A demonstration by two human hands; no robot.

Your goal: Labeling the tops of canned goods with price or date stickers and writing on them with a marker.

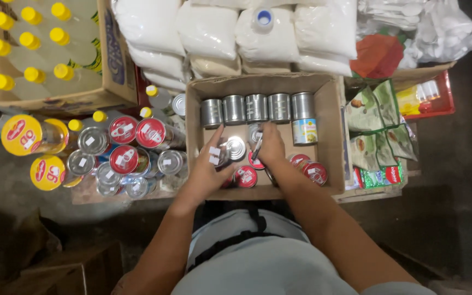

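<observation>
Because both hands are working close together inside the cardboard box (331,117), the likeliest slip, as I judge it, is a knock: the left hand (206,166), fingers spread apart and resting over a can with small white stickers (216,155) at about nine o'clock in the box, could nudge the silver can (236,147) just beside it, while the right hand (271,145), fingers curled together on what seems to be a dark marker or pen (257,148), though I cannot tell how firmly, could drag it across a lid or tip a neighbour. Nearest the person, at six o'clock in the box, lie red-lidded cans (246,176), packed touching one another, so one shoved can would push the rest. Farther in, at twelve o'clock, a row of five silver cans (257,107) stands upright against the back wall, with a blue-and-yellow labelled can (304,131) just below its right end. Outside the box at nine o'clock, loose cans (124,159) and yellow-capped jars (28,135) crowd a low surface. Beyond them, at ten o'clock, an open carton (113,52) holds yellow-capped bottles (31,41), and at twelve o'clock white sacks (208,30) are stacked behind the box; green packets (375,117) sit at three o'clock.
</observation>
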